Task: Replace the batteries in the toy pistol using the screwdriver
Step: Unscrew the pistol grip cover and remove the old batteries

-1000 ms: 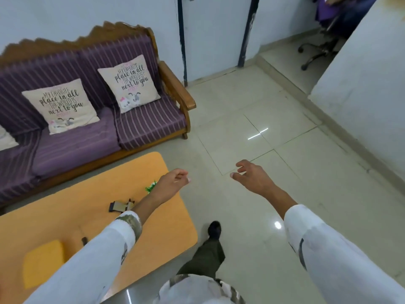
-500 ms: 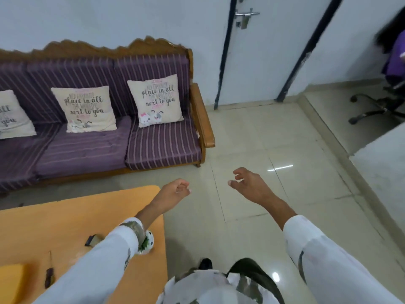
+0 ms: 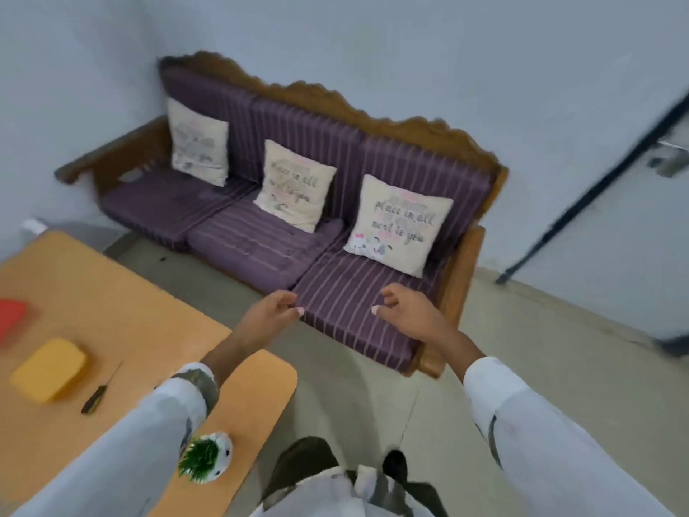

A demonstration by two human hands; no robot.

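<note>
A thin screwdriver (image 3: 100, 389) with a dark handle lies on the orange table (image 3: 130, 322), next to a yellow block. My left sleeve crosses the table where the toy pistol lay earlier, and the pistol does not show. My left hand (image 3: 270, 313) and my right hand (image 3: 404, 311) are both raised in front of me over the floor and the sofa's front edge. Their fingers are loosely curled and they hold nothing.
A yellow block (image 3: 48, 369) and a red object (image 3: 11, 317) lie on the table's left part. A small potted plant (image 3: 205, 457) stands near its front edge. A purple sofa (image 3: 298, 233) with three cushions lines the wall. A door (image 3: 634, 181) is at the right.
The view has swung to the left, so the sofa and table now fill the frame. Both hands stay raised and empty in much the same pose. The toy pistol is out of sight.
</note>
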